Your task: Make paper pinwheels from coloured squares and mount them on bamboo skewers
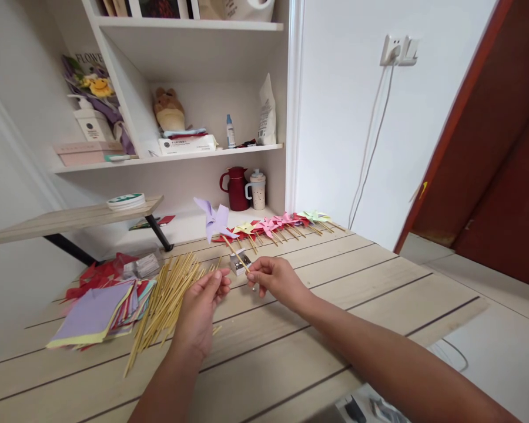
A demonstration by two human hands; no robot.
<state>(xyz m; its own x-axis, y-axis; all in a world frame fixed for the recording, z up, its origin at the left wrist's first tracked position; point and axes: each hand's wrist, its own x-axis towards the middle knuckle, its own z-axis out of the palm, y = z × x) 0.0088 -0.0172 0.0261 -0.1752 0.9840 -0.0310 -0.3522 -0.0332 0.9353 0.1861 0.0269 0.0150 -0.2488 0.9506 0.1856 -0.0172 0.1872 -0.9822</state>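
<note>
A purple paper pinwheel (214, 220) stands tilted on a thin wooden stick (235, 254). My right hand (273, 277) pinches the lower end of that stick between thumb and fingers. To the left of it, my left hand (206, 294) has its fingers curled in and the thumb against them; anything between them is too small or hidden to make out. Just beyond both hands sits a small open white box (240, 262) with shiny metal bits inside. Loose wooden sticks (170, 299) lie in a pile beside my left hand.
Several finished pinwheels (268, 226) lie in a row along the table's back edge. Coloured paper sheets (90, 314) are stacked at left, near red material (99, 273) and a clear packet (141, 265). A raised wooden stand (74, 218) and a red jug (237, 189) are behind.
</note>
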